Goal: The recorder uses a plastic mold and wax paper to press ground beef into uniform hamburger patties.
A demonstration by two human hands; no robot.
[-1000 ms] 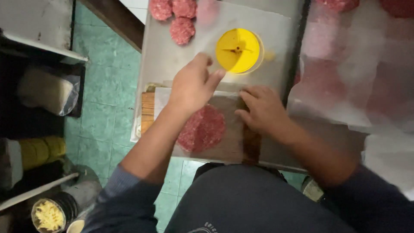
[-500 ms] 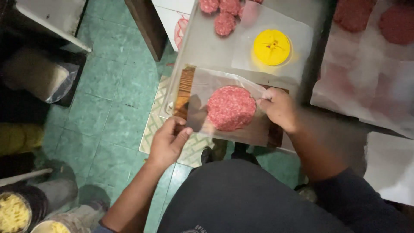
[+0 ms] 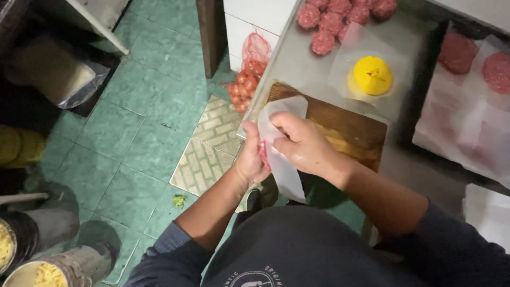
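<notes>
Dark top, round pale printed emblem on chest. Long blue-grey sleeves pushed up to elbows, cuffs bunched. Left hand (image 3: 251, 159), right hand (image 3: 303, 144) bare, no gloves.

red net bag (image 3: 249, 74) | floor, beside steel table (image 3: 297, 64)

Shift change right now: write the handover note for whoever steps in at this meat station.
Left hand: cupped under a flattened meat patty, holding it on edge.
Right hand: pressing a sheet of white paper against the patty.
Both hands are just off the near edge of the wooden board, which is bare.
Yellow press sits on paper behind the board; meat balls wait at the tray's far end.
Done: finished patties lie on paper to the right.
Left: this patty is not yet put down; the balls are unpressed.
</notes>
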